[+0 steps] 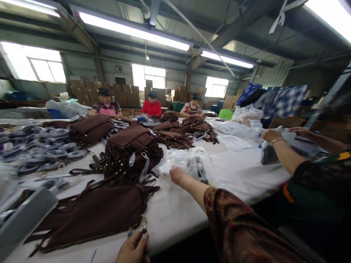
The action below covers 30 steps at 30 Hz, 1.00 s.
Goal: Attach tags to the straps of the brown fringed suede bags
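left hand [134,249] pinches metal clasp [143,222] near table edge [175,233]; right hand [177,175] grips clear plastic [179,160]

The desk [172,215] lay free between the flat fringed bag [104,212] and right forearm [196,187]; piled bags [128,140] and plastic packaging [186,159] blocked beyond.

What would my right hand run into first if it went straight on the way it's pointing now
Your right hand would likely meet the clear plastic wrapping first, then perhaps the brown fringed bags beyond, though depth is hard to judge.
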{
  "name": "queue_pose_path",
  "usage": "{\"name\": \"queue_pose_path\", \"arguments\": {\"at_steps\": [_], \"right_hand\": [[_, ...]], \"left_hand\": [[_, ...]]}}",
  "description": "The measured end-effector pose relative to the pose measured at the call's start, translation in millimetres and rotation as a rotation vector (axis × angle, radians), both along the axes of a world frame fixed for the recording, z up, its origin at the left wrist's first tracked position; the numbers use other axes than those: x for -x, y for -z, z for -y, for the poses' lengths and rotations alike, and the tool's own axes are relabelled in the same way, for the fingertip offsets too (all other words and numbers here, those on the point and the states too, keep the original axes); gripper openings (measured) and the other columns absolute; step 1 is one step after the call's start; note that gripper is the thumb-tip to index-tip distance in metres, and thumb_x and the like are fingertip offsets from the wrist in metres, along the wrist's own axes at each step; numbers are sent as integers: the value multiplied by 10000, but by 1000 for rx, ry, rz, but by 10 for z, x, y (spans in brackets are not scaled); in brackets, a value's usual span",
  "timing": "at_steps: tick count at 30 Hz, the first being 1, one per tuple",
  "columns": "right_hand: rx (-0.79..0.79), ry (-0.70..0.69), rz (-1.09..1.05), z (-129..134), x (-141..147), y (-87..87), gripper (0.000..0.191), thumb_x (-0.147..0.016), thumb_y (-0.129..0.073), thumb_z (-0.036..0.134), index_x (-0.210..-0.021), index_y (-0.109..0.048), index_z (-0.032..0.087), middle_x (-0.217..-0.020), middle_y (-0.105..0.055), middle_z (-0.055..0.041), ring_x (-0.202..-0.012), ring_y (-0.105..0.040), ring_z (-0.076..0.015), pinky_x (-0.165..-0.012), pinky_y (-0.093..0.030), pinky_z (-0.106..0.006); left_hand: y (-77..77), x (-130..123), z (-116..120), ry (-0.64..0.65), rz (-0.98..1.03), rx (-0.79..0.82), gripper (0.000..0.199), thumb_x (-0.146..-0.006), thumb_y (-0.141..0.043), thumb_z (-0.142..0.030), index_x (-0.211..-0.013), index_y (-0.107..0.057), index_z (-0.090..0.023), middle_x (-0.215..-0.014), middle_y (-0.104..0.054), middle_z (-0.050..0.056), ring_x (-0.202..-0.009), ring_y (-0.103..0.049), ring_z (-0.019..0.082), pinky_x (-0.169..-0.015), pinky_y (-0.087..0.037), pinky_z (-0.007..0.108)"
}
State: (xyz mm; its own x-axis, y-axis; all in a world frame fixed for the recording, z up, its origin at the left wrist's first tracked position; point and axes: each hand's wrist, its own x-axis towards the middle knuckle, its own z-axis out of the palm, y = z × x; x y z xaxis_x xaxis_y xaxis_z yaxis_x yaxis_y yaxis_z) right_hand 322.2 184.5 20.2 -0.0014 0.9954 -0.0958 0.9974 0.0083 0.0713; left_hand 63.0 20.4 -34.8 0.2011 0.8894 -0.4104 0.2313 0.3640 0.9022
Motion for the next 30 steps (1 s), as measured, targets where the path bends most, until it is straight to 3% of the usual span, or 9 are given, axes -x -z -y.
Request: {"name": "queue_pose_path", "arguments": {"at_steps": [3,10,18,24,30], "right_hand": [[-30,58,-30,66,-4,-49,278,-815,-573,111,-1054,-691,31,-1037,-675,-254,-1002,-657,-313,-807,-534,-370],[-41,140,-112,131,-18,-161,346,-839,-615,371,-1067,-705,127,-1072,-687,-205,-1028,-648,-295,-815,-518,-353],[-61,106,-208,224,-118,-261,249,-838,-558,170,-969,-752,87,-997,-717,-174,-965,-648,-227,-787,-451,-206],[-207,152,-241,391,-114,-376,296,-887,-478,287,-1013,-725,182,-1019,-716,-100,-961,-637,-212,-805,-448,-250],[-293,150,-269,701,-63,-249,265,-857,-572,385,-879,-714,162,-931,-707,-118,-876,-643,-222,-746,-441,-283]], "left_hand": [[34,8,1,-6,19,1,449,-666,-565,-655,-760,-506,-220,-540,-535,-48,-366,-495,106,-340,-308,200],[81,23,-14,-2,44,11,414,-688,-577,-614,-729,-507,-208,-544,-550,-39,-360,-484,90,-337,-302,190],[121,79,-76,67,78,75,436,-644,-632,-614,-761,-529,-207,-562,-558,-35,-417,-538,116,-362,-355,198],[43,46,5,-60,128,98,440,-616,-686,-585,-776,-543,-201,-528,-511,-59,-398,-486,86,-360,-320,170],[-23,22,56,-90,205,164,499,-534,-763,-595,-678,-512,-188,-494,-472,-69,-388,-420,61,-366,-322,166]]}}
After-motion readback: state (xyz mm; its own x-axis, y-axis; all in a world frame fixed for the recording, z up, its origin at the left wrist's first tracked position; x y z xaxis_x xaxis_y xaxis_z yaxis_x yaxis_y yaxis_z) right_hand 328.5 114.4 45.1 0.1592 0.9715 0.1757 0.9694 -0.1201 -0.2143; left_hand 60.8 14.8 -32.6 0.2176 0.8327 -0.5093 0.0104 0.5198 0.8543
